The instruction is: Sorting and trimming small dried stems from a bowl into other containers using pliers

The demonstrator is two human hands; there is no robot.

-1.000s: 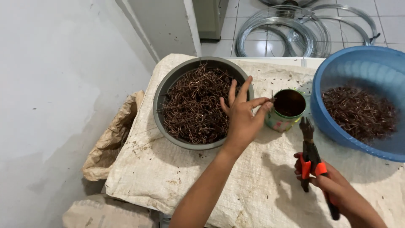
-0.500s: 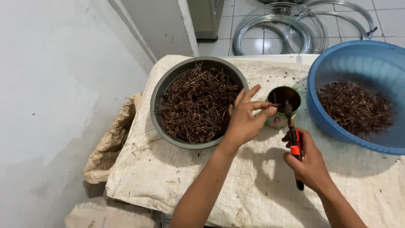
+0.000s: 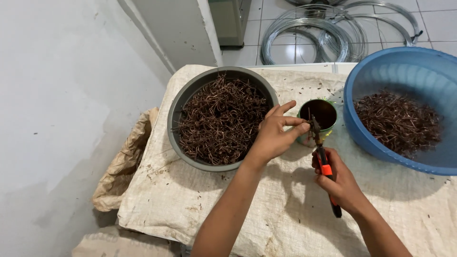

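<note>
Right hand [image 3: 340, 183] has brought the pliers [image 3: 322, 162] against left fingertips [image 3: 301, 124].

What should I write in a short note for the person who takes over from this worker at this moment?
Left hand: fingers pinch a small wire piece at the pliers' tip, over the green can.
Right hand: grips the orange-handled pliers, nose up at the can's rim.
Grey basin, left: heaped with brown bent wire pieces.
Blue basin, right: a smaller heap.
All stand on a woven sack cloth.
Done: some pieces lie in the blue basin.
Left: the grey basin is full.
</note>
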